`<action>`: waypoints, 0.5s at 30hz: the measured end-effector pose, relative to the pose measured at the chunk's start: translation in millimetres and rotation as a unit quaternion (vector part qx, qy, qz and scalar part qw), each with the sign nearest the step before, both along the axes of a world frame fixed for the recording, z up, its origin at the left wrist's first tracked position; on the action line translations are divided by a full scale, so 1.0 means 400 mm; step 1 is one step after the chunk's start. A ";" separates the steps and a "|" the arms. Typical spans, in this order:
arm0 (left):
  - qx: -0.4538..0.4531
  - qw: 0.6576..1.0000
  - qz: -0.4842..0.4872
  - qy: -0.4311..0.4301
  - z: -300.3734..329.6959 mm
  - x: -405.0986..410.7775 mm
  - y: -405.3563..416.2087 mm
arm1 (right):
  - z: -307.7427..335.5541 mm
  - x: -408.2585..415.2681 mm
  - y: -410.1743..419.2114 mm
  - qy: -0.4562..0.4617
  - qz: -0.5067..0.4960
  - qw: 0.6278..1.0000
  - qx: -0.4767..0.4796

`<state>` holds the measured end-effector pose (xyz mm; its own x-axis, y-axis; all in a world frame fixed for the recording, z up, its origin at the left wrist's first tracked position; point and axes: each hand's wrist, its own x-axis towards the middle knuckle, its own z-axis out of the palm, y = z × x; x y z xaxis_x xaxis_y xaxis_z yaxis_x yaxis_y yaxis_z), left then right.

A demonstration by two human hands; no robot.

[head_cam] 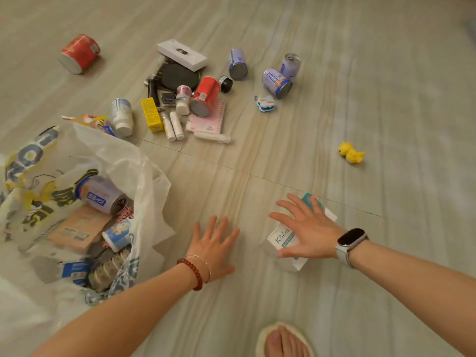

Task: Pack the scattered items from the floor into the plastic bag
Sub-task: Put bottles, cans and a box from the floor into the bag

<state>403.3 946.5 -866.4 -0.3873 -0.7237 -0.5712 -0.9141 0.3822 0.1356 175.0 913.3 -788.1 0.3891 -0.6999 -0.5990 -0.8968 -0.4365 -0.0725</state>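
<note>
Pale wood-grain floor fills your head view, with tile seams running across it. Your left hand hovers low over bare floor, fingers spread wide and holding nothing, a red bead bracelet on its wrist. Your right hand, wearing a smartwatch, is spread open over a white and teal box, its fingers straight; you cannot tell whether the palm touches the box. To your left lies the plastic bag, its mouth gaping, and inside it you can see a purple can, a flat tan box and a small blue and white cup. Farther off sits the scattered pile: a red can lying on a pink notebook, a yellow box, a white bottle, a long white box and a dark disc. Three purple cans lie near a small blue and white toy. Another red can lies well apart at far left, a yellow duck toy alone at right. Your slippered foot shows at the bottom edge.
</note>
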 end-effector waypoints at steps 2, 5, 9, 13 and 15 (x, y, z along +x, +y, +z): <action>0.012 1.000 -0.023 -0.016 -0.017 0.010 0.008 | -0.008 -0.031 0.006 0.021 0.073 0.997 0.023; 0.006 0.999 -0.036 -0.016 -0.024 0.020 0.006 | -0.022 -0.041 0.001 0.049 0.123 0.990 0.043; 0.009 0.999 -0.035 -0.012 -0.020 0.018 0.005 | -0.013 -0.023 0.001 0.075 0.172 0.980 0.061; 0.013 0.999 -0.044 -0.003 -0.015 0.036 0.001 | 0.002 -0.017 0.012 0.074 0.203 0.976 0.028; 0.003 0.998 -0.062 -0.014 -0.004 0.050 0.000 | -0.002 -0.015 0.015 0.075 0.256 0.963 -0.037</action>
<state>423.3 946.7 -867.9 -0.4578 -0.6674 -0.5874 -0.8629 0.4925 0.1130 168.9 919.2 -789.0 0.6068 -0.4824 -0.6317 -0.5614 -0.8227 0.0891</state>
